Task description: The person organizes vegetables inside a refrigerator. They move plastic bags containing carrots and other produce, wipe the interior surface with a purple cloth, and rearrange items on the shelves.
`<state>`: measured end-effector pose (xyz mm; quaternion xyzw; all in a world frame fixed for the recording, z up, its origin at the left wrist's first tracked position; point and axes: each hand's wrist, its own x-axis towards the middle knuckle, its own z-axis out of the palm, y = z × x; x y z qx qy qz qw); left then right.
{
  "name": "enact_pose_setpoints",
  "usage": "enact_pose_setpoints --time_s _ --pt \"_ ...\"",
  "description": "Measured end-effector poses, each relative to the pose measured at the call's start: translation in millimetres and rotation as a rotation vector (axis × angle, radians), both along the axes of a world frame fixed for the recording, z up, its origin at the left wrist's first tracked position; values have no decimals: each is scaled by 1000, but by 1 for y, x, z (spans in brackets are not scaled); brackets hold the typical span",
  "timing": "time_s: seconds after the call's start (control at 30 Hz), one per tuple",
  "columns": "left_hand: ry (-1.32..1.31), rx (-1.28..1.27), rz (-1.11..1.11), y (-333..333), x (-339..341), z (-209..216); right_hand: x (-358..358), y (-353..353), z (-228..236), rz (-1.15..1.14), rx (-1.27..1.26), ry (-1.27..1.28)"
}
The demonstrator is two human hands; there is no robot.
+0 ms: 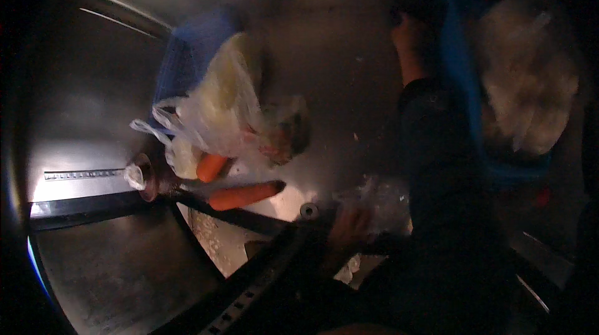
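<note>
My right hand (407, 38) reaches far forward in a dark sleeve, its fingers curled against something dark that I cannot make out. Close to me, my left hand (350, 226) touches a crumpled clear plastic bag (380, 204); its fingers are dim and blurred. To the left of the hands lies one carrot (245, 196), its tip pointing right. Behind it a second carrot (211, 168) shows partly, next to a thin whitish plastic bag (218, 110) with pale contents and loose handles.
A blue basket (187, 54) stands behind the whitish bag. At the right, a blue crate (460, 60) holds a large translucent bag (530, 85) of pale contents. A small metal ring (309, 211) lies near the front edge. A slotted metal strip (84, 174) is at the left.
</note>
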<state>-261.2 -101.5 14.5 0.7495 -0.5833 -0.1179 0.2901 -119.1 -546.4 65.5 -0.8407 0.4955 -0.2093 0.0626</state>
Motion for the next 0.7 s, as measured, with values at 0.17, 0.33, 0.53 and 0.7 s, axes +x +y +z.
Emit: enact_pose_setpoints --time_s 0.17,0.33,0.53,0.7 --pt "292 235 66 -13 10 23 60 18 -30 396 377 -375" --pt "132 99 49 -2 5 20 118 8 6 595 116 -392" --pt "217 167 83 -10 1 15 113 7 -70 572 -126 90" --pt "97 184 79 -2 3 17 80 59 -82 869 -54 42"
